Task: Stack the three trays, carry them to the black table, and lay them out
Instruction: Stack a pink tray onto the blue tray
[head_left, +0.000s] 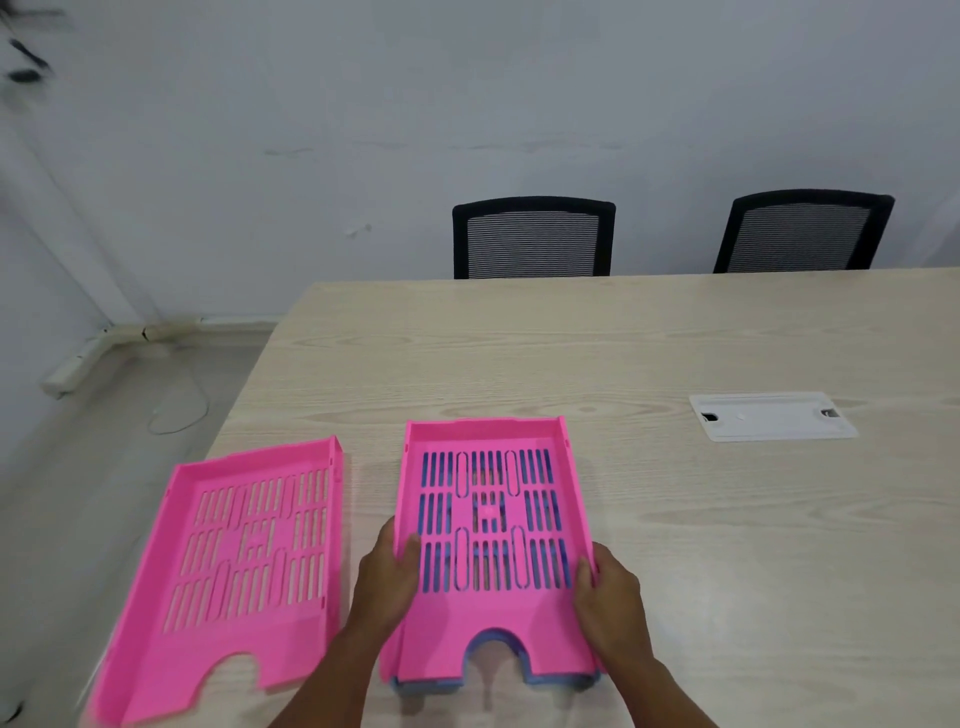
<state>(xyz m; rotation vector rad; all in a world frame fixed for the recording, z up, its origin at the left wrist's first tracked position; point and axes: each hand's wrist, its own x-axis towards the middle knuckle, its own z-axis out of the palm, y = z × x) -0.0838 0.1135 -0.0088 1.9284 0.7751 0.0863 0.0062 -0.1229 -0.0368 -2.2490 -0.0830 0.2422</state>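
A pink slotted tray (488, 639) sits nested on top of a blue tray (558, 677), whose edge shows below its front and through the slots. My left hand (387, 577) grips the pink tray's left wall, thumb inside. My right hand (610, 597) grips its right wall. A second pink tray (208, 654) lies alone to the left, near the corner of the light wood table (675, 338), slightly turned.
A white cable cover plate (771, 417) is set into the table at the right. Two black mesh chairs (534, 238) (802, 231) stand behind the far edge. The table's left edge drops to grey floor with a cable duct (88, 358).
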